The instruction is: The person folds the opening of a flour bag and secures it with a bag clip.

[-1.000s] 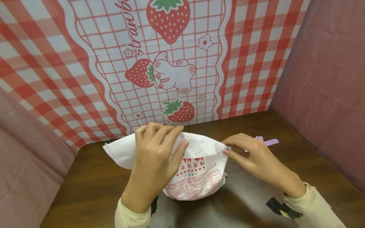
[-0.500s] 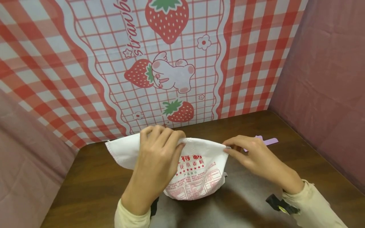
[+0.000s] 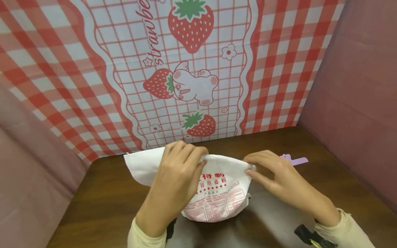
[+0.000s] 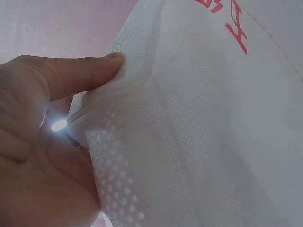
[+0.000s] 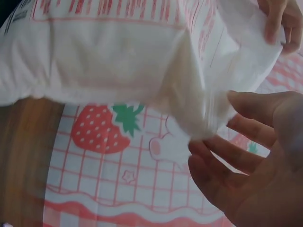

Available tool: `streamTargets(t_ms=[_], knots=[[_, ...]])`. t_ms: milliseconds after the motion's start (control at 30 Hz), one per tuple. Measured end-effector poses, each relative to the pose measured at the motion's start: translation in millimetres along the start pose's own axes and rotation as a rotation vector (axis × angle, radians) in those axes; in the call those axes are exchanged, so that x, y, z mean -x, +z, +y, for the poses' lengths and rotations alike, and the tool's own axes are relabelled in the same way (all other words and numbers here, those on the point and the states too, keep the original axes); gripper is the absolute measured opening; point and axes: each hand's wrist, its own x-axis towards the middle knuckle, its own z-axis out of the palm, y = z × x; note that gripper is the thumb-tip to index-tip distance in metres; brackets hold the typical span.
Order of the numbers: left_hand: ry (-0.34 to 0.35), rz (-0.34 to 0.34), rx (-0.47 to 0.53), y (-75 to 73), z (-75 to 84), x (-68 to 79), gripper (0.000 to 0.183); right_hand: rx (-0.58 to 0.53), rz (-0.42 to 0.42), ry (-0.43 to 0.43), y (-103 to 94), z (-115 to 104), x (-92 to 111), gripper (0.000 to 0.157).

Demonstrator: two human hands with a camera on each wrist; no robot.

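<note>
A white flour bag with red Chinese print stands on the table, its upper part rising in a flat sheet. My left hand grips the top edge near the middle, fingers over the far side and thumb toward me. In the left wrist view, the thumb presses the white material, which has a dotted texture, against the fingers. My right hand pinches the bag's right top corner between thumb and fingers. That corner bunches to a point by the fingertips in the right wrist view.
A lavender plastic piece lies on the dark wooden table behind my right hand. A strawberry-print cloth hangs at the back. Pink curtains close in both sides. A grey sheen covers the table front.
The front edge of the bag has come up to the top, covering the dotted inner side seen before. My left fingers have curled tighter on the edge. The right hand keeps its corner.
</note>
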Motion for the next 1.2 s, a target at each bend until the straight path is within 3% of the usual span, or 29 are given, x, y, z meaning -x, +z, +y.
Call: streamTargets(t_ms=[267,500,667,1000,1200], knots=[[0.002,0.006,-0.035,-0.4,-1.4,-0.4,0.011,-0.076,0.060,-0.071,12.2,-29.7,-24.7,0.040],[0.010,0.007,-0.043,-1.7,-3.8,0.9,0.011,-0.178,0.117,-0.185,18.3,-66.8,-58.4,0.032],[0.032,0.045,-0.055,-2.6,-2.9,-0.3,0.008,-0.220,0.147,-0.247,20.5,-81.2,-71.7,0.030],[0.048,0.037,-0.069,-4.3,-2.6,-0.9,0.010,-0.240,0.174,-0.307,31.1,-64.3,-70.1,0.028],[0.032,0.007,-0.095,-3.6,-3.8,1.1,0.008,-0.253,0.141,-0.292,36.7,-54.6,-68.0,0.027]])
